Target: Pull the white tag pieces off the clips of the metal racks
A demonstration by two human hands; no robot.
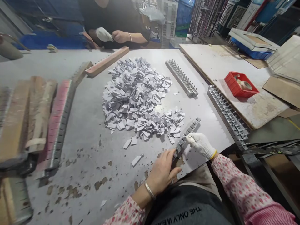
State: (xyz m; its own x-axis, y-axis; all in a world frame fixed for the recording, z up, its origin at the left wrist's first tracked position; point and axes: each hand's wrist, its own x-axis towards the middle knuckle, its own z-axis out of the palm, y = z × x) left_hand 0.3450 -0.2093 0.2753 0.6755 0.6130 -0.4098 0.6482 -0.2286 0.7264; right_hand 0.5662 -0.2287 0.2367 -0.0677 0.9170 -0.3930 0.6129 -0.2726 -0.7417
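Note:
A narrow grey metal strip with notches along its length (193,124) lies slanted at the table's near edge. My left hand (161,167), bare and with a silver bangle at the wrist, is closed round the strip's near end. My right hand (201,144), in a white knit glove, is pinched shut against the strip's side about midway along; whatever sits between its fingertips is hidden. Beyond the strip spreads a large heap of small white tag-like pieces (138,97). One loose white piece (136,160) lies apart, left of the strip.
Two metal bars with rows of pegs (180,78) lie to the right, one along the table edge. A red bin (241,85) stands on a side board (264,107). Long wooden and pink bars (57,118) are at left. Across the table, a co-worker's hands (112,35) hold something small.

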